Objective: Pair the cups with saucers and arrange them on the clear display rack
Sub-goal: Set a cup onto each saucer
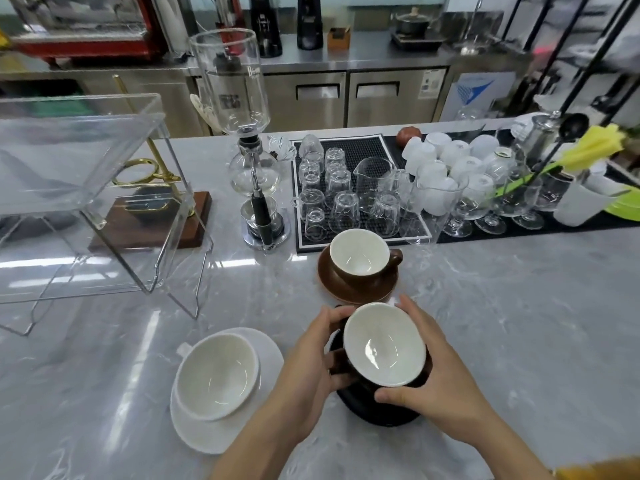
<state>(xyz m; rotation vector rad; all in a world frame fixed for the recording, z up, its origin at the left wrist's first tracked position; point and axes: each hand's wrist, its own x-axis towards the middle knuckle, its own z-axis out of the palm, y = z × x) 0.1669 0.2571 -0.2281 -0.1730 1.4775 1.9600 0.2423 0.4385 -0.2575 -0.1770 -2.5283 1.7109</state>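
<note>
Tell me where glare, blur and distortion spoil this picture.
Head view: ceiling lights glare in streaks on the marble counter and sheen the clear display rack; wide-angle lens bows the edges; the far right is motion-blurred; both hands on the black cup stay sharp.

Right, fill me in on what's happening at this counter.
A person is pairing cups with saucers on a marble counter. Both hands are on the black cup, which sits tilted over its black saucer: the left hand at its left side, the right hand around its right side. A brown cup already sits on a brown saucer, and a white cup on a white saucer. The clear display rack at the left holds no cups yet.
</note>
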